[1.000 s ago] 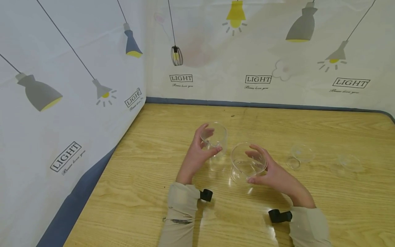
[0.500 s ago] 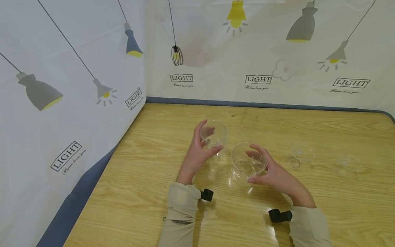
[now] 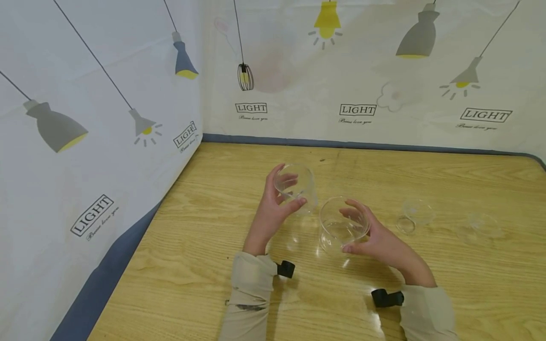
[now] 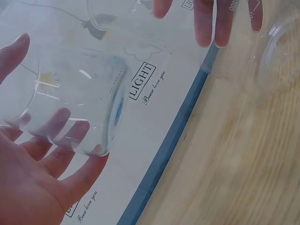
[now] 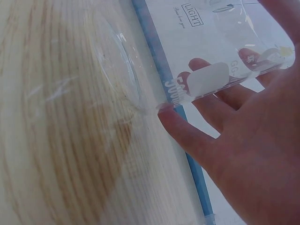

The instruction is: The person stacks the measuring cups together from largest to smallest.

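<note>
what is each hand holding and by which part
The left hand holds one clear beaker by its side wall; the right hand holds another beaker likewise.

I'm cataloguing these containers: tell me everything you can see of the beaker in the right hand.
The beaker is clear and round-rimmed, apparently glass or clear plastic, with no contents visible. White printing on its wall includes a solid patch and "500". It is mouth up, over the wooden table; whether its base touches is unclear. The right hand grips it from the side, thumb nearer the wearer, fingers beyond.
</note>
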A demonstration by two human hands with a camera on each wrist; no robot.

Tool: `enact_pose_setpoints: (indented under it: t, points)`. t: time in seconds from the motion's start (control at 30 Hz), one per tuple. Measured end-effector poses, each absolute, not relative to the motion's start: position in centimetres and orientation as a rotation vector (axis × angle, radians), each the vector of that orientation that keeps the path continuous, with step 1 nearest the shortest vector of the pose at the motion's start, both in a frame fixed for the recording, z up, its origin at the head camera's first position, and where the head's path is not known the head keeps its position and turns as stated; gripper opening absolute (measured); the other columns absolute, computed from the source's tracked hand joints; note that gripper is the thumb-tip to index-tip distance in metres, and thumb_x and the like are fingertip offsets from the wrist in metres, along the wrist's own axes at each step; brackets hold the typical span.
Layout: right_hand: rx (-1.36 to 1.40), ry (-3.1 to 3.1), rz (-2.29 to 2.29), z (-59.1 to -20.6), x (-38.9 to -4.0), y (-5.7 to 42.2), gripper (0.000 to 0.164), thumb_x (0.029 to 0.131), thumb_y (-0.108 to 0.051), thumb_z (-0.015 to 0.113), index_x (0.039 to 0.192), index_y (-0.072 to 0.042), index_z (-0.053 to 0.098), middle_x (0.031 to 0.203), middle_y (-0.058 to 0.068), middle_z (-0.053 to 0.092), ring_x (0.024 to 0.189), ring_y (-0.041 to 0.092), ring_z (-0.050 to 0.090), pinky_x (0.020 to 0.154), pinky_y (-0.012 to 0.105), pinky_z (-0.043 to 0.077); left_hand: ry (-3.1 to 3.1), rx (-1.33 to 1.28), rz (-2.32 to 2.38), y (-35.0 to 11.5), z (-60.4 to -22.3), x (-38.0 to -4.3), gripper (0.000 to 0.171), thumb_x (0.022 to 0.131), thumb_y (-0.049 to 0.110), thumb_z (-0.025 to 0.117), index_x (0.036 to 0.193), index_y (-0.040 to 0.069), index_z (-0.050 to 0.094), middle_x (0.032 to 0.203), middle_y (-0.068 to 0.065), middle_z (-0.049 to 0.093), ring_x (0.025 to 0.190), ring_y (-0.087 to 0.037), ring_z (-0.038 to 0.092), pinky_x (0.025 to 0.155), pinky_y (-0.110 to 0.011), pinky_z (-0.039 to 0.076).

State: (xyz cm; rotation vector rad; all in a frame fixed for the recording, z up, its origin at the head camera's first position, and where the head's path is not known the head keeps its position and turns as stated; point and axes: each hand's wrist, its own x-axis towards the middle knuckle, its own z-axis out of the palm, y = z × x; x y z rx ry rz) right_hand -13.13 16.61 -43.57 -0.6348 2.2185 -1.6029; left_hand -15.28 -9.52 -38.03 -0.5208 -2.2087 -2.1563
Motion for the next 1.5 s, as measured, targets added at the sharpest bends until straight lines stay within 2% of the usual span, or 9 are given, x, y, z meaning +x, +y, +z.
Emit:
enact_pose_setpoints:
  t: [0.13, 0.27, 0.37, 0.53, 0.77, 0.97, 1.23, 1.5]
  points:
    - [-0.631, 2.224, -1.605, -43.7, -13.1, 16.6, 0.091, 0.074, -0.020, 0.073, 0.139, -0.036, 0.011, 0.142, 0.007, 0.026, 0.130, 0.032, 0.019, 0.091, 0.065, 0.020, -2.190, -0.555, -2.185, -9.5, -37.9, -15.2, 0.079, 0.080, 0.011, 0.066, 0.139, 0.027, 0.017, 0.133, -0.013, 0.037, 0.122, -0.030, 0.035, 0.096, -0.049, 0.029]
    - [-0.630, 2.230, -1.608, -43.7, -13.1, 16.7, 0.092, 0.074, -0.020, 0.074, 0.139, -0.036, 0.012, 0.142, 0.007, 0.026, 0.130, 0.032, 0.020, 0.091, 0.065, 0.020, -2.188, -0.589, -2.180, -9.6, -39.0, -15.8, 0.080, 0.080, 0.018, 0.068, 0.139, 0.031, 0.016, 0.133, -0.007, 0.038, 0.123, -0.027, 0.035, 0.097, -0.049, 0.029]
    - [-0.631, 2.226, -1.608, -43.8, -13.1, 16.7, 0.093, 0.074, -0.020, 0.073, 0.141, -0.032, 0.010, 0.142, 0.007, 0.026, 0.130, 0.032, 0.019, 0.091, 0.065, 0.020, -2.186, -0.606, -2.169, -9.6, -39.2, -16.0, 0.080, 0.080, 0.020, 0.068, 0.139, 0.031, 0.015, 0.133, -0.005, 0.039, 0.122, -0.026, 0.036, 0.097, -0.049, 0.029]
    - [-0.632, 2.226, -1.608, -43.8, -13.2, 16.7, 0.093, 0.074, -0.019, 0.074, 0.142, -0.029, 0.010, 0.142, 0.008, 0.026, 0.130, 0.033, 0.020, 0.090, 0.065, 0.020, -2.167, -0.617, -2.182, -9.3, -37.4, -15.0, 0.080, 0.081, 0.007, 0.065, 0.139, 0.027, 0.014, 0.134, -0.015, 0.035, 0.123, -0.030, 0.034, 0.098, -0.052, 0.026]
    - [-0.612, 2.227, -1.608, -43.9, -13.2, 16.7, 0.093, 0.073, -0.019, 0.074, 0.140, -0.034, 0.011, 0.141, 0.005, 0.027, 0.130, 0.030, 0.021, 0.090, 0.064, 0.021, -2.135, -0.625, -2.168, -9.2, -37.0, -14.8, 0.079, 0.079, 0.003, 0.066, 0.138, 0.021, 0.016, 0.133, -0.016, 0.036, 0.122, -0.031, 0.035, 0.097, -0.050, 0.028]
    - [-0.639, 2.210, -1.615, -43.9, -13.2, 16.7, 0.094, 0.075, -0.018, 0.073, 0.142, -0.025, 0.009, 0.142, 0.008, 0.025, 0.130, 0.032, 0.019, 0.090, 0.064, 0.024, -2.139, -0.607, -2.200, -9.1, -37.0, -14.7, 0.076, 0.081, 0.008, 0.064, 0.137, 0.023, 0.016, 0.133, -0.014, 0.036, 0.121, -0.031, 0.036, 0.095, -0.045, 0.033]
    - [-0.646, 2.192, -1.623, -43.9, -13.2, 16.7, 0.090, 0.076, -0.015, 0.071, 0.140, -0.034, 0.010, 0.143, 0.008, 0.024, 0.130, 0.032, 0.018, 0.089, 0.063, 0.025, -2.134, -0.561, -2.238, -9.1, -37.0, -14.7, 0.076, 0.082, 0.010, 0.064, 0.139, 0.020, 0.015, 0.133, -0.012, 0.037, 0.120, -0.029, 0.039, 0.081, -0.040, 0.046]
    - [-0.647, 2.189, -1.617, -43.7, -13.2, 16.7, 0.091, 0.077, -0.016, 0.071, 0.140, -0.035, 0.010, 0.143, 0.008, 0.023, 0.131, 0.032, 0.018, 0.089, 0.063, 0.026, -2.113, -0.585, -2.266, -9.3, -37.2, -14.9, 0.076, 0.084, 0.014, 0.062, 0.140, 0.016, 0.011, 0.133, -0.013, 0.036, 0.122, -0.029, 0.037, 0.080, -0.041, 0.046]
